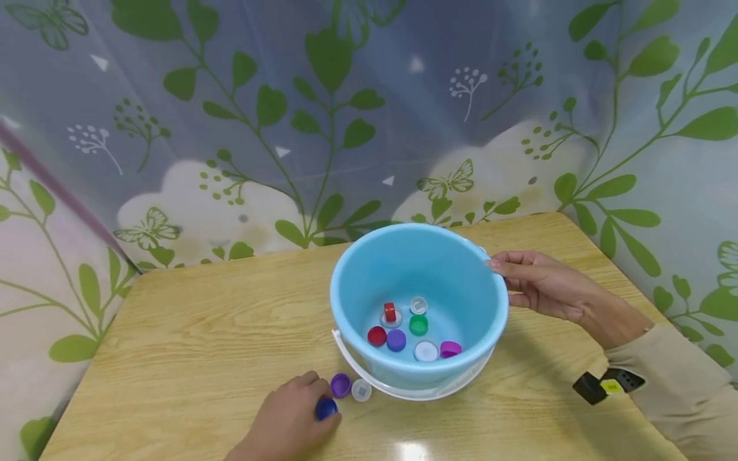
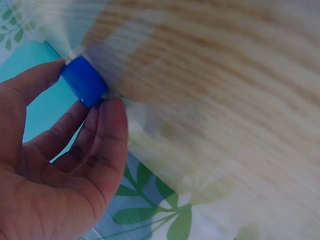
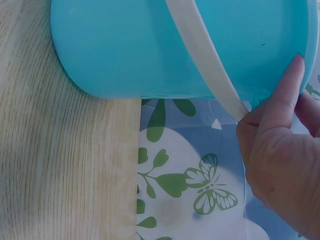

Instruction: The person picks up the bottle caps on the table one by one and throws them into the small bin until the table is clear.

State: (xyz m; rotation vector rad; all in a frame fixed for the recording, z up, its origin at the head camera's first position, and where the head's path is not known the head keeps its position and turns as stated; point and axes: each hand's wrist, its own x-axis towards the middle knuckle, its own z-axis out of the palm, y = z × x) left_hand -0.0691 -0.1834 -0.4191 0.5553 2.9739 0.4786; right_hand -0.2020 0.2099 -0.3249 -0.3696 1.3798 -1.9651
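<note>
Low in the head view, my left hand (image 1: 291, 413) pinches a blue bottle cap (image 1: 326, 408) between thumb and fingers. The left wrist view shows this blue cap (image 2: 84, 81) at the fingertips, close over the wood. Just beyond it lie a purple cap (image 1: 341, 385) and a clear-white cap (image 1: 361, 390), beside the light blue bucket (image 1: 341, 301). My right hand (image 1: 544, 285) grips the bucket's right rim with thumb and fingers. Inside, on the bottom, are several caps, among them a green cap (image 1: 418, 324), a magenta cap (image 1: 450, 349) and a dark red cap (image 1: 377, 336).
The bucket's white handle (image 1: 403, 392) hangs down over its front side. All of this is on a wood-grain table (image 1: 219, 339). Behind the table's far edge rises a leaf-patterned curtain (image 1: 259, 147), which also runs down both sides.
</note>
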